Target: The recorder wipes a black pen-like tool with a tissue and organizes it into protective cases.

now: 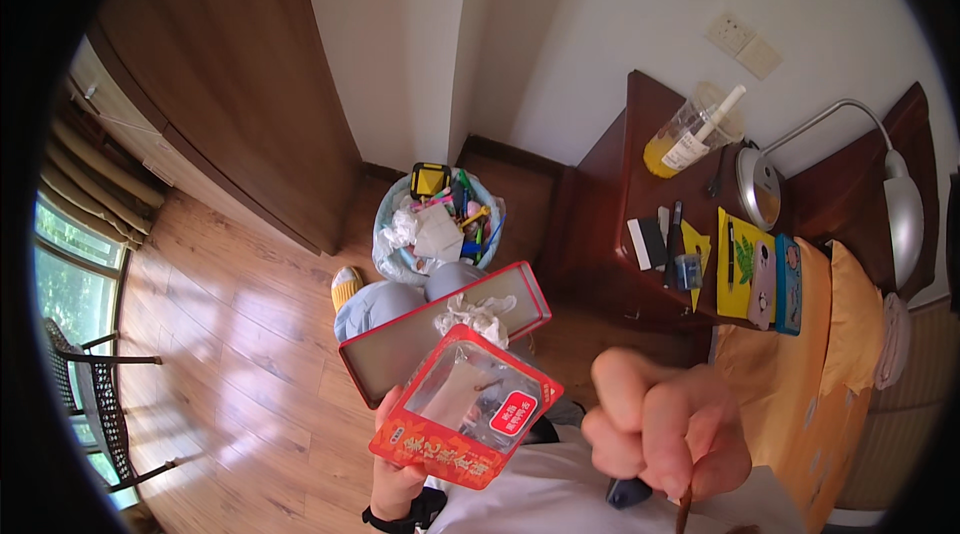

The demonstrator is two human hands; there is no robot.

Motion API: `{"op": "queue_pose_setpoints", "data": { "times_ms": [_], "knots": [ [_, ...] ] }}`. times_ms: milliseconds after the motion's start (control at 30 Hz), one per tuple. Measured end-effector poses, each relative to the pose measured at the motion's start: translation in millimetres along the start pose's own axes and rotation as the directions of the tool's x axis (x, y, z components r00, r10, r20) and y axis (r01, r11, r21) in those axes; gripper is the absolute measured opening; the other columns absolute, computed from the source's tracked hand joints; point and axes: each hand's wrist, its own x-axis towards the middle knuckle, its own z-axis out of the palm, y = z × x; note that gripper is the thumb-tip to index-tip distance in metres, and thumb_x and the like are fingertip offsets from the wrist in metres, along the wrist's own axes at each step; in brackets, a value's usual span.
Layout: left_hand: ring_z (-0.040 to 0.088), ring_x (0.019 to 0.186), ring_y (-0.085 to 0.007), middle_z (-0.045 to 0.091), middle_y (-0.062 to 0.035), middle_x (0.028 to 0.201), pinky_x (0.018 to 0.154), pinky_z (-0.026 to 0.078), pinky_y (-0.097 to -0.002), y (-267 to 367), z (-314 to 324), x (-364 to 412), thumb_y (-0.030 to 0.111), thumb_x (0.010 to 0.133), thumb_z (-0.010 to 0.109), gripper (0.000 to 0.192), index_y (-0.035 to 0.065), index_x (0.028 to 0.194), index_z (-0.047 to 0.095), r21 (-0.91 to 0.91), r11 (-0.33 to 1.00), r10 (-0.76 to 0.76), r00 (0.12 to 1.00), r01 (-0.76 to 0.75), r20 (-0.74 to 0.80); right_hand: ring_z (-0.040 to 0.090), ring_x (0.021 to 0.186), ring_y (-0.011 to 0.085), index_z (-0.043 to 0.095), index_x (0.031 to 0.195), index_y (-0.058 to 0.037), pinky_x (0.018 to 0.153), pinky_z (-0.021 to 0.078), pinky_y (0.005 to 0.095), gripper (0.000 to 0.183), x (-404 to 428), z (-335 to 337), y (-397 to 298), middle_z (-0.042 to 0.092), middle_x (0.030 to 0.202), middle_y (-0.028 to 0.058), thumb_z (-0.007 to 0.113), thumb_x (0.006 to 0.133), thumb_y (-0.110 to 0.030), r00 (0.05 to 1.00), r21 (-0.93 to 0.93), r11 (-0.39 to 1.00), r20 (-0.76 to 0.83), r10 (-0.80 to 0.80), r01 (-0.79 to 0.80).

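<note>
My left hand (396,487) grips a red food package (442,451) with a clear plastic window, tilted over my lap. Printed writing covers its front, and a small dark piece shows through the window. To the right, my right hand (664,418) is raised close to the camera. Its fingertips pinch a thin brown strip of food (683,510), which runs down toward the picture's lower edge. Across my knees rests a long red-rimmed shallow box (390,361). A crumpled white tissue (480,315) lies in it, partly behind the package.
Beyond my knees stands a lined trash bin (386,249) full of mixed items. A dark wooden nightstand (592,211) holds a plastic drink cup (679,140) with a straw, a silver desk lamp (757,189) and stationery. A bed (780,406) is at right, a woven chair (105,399) at left.
</note>
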Motion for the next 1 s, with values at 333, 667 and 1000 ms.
{"op": "queue_pose_setpoints", "data": {
  "times_ms": [333, 667, 1000],
  "knots": [
    [0.049, 0.127, -0.0227, 0.045, -0.0109, 0.141, 0.104, 0.044, -0.0392, 6.8, 15.0, 6.7, 0.046, 0.067, 0.087, 0.119, 0.0029, 0.152, 0.016, 0.097, 0.995, 0.035, 0.999, -0.031, -0.04, 0.041, 0.074, 0.0155, 0.071, 0.083, -0.0059, 0.066, 0.0307, 0.0286, 0.017, 16.5, 10.6, 15.5, 0.043, 0.082, -0.0001, 0.08, 0.077, -0.019, 0.951, -0.323, 0.941, 0.309, 0.008, 0.097],
    [0.063, 0.107, -0.0221, 0.061, -0.0085, 0.119, 0.091, 0.054, -0.0384, 8.4, 10.7, 13.8, 0.045, 0.084, 0.073, 0.069, 0.0022, 0.131, 0.046, 0.004, 0.98, 0.197, 0.98, -0.197, 0.02, 0.05, 0.063, 0.0122, 0.07, 0.095, 0.004, 0.054, 0.0378, 0.0261, 0.021, 42.1, -36.3, 0.5, 0.059, 0.081, 0.009, 0.055, 0.095, -0.01, 0.997, -0.799, 0.601, -0.022, -0.068, 0.023],
    [0.053, 0.123, -0.0222, 0.049, -0.0095, 0.138, 0.101, 0.047, -0.0401, 30.6, -2.5, 21.6, 0.037, 0.101, 0.049, 0.061, 0.0032, 0.147, 0.028, -0.018, 0.984, 0.176, 0.983, -0.175, 0.057, 0.056, 0.109, 0.0119, 0.04, 0.145, -0.0028, 0.09, 0.0466, 0.0279, 0.056, 74.5, -111.5, 54.9, 0.055, 0.111, 0.0031, 0.056, 0.1, -0.032, 0.82, -0.605, 0.622, -0.096, 0.564, -0.498]
  ]
}}
